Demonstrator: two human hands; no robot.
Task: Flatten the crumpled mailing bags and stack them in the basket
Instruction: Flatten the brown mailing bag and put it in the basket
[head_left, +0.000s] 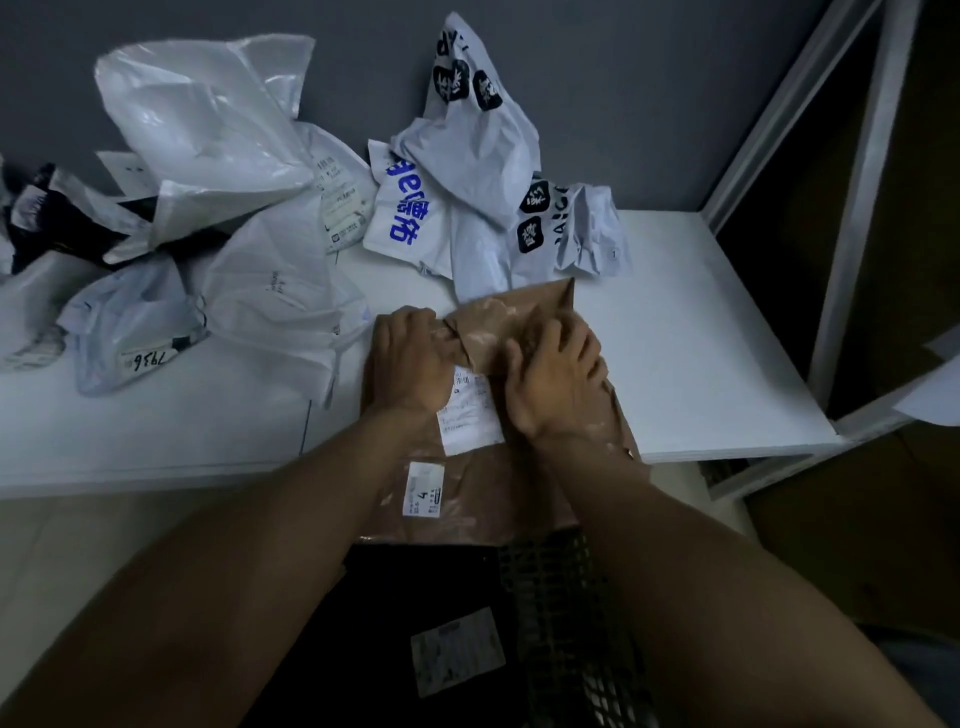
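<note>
The only view comes from a wide-angle camera worn on the person's head. It faces forward and steeply down along both forearms. The left hand (408, 358) and right hand (558, 382) lie close to the lens, near frame centre, both holding a brown mailing bag (498, 322). Beyond the hands, the white table (701, 338) runs to a grey wall (623, 78) at the top edge. Nearer than the hands, low in frame, a black basket (550, 587) shows. Right of the hands, a metal frame (857, 208) leans with the lens.
</note>
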